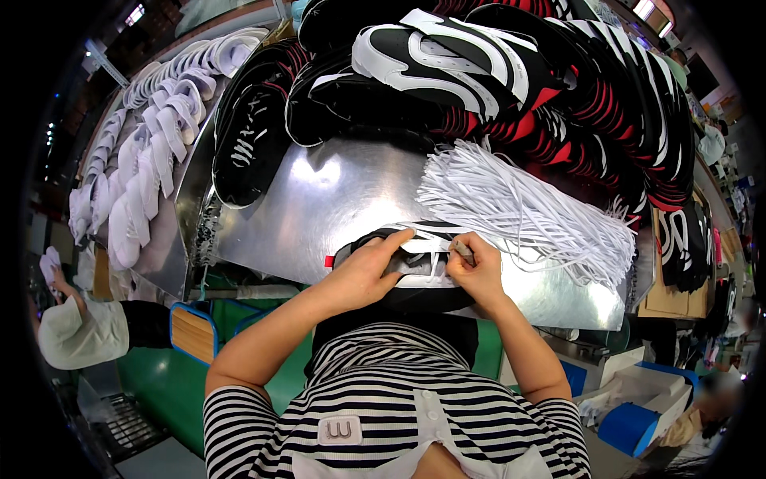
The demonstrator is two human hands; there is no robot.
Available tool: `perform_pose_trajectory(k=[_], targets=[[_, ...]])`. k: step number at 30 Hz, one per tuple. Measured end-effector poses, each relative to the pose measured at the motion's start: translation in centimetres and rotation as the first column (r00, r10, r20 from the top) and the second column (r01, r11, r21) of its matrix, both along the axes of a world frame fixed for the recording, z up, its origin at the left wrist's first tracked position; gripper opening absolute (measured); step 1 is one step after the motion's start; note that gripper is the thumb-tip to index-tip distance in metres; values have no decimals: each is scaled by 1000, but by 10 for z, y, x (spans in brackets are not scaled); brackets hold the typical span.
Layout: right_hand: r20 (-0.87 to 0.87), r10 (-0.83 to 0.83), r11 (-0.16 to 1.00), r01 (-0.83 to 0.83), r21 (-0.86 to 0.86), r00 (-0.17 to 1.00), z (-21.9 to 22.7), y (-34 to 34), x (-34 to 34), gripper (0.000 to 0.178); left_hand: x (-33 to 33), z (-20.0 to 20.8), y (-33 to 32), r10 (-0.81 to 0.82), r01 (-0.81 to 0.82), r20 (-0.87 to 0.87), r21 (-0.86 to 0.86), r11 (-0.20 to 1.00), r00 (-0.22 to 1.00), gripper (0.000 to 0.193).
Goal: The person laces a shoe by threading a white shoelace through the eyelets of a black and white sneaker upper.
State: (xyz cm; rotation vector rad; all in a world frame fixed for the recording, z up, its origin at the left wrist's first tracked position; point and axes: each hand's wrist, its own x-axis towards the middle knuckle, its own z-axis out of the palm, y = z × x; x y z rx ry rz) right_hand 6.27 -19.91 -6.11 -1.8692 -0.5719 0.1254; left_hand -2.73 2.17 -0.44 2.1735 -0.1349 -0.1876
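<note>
In front of my body, at the near edge of the metal table, lies a black and white shoe upper [423, 298] with a small red tab at its left end. My left hand [363, 275] grips its left part, thumb and fingers on either side of the opening. A white shoelace [435, 263] crosses that opening in short strands. At the right end of the strands my right hand [477, 271] is closed in a pinch on the lace. Something small and greyish-tan shows at its fingertips; I cannot tell what it is. The fingers partly hide the eyelets.
A bundle of white shoelaces [527, 211] lies on the metal table [279, 219], beyond my right hand. Stacked black, white and red shoe uppers [463, 64] fill the far side. White curved shoe parts [148, 160] stand in rows at the left. A co-worker [84, 327] is at far left.
</note>
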Motion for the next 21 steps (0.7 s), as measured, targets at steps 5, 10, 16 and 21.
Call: perform_pose_trajectory(k=[5,10,16,21], targets=[[-29,73,997,-74,-36,997,18,4,1,16,1,-1,1,-17,17,-18,-17,1000,1000,67],[29,141,979,-135,-152,990,20,11,7,17,6,2,4,-61,61,2,31,998,998,66],[-114,116,983,-131,-130,987,17,1,9,15,22,8,8,-139,138,-4,75,988,990,66],[-173,208,977,-214,-17,963,28,-10,8,17,31,3,12,-156,156,-10,15,988,988,64]])
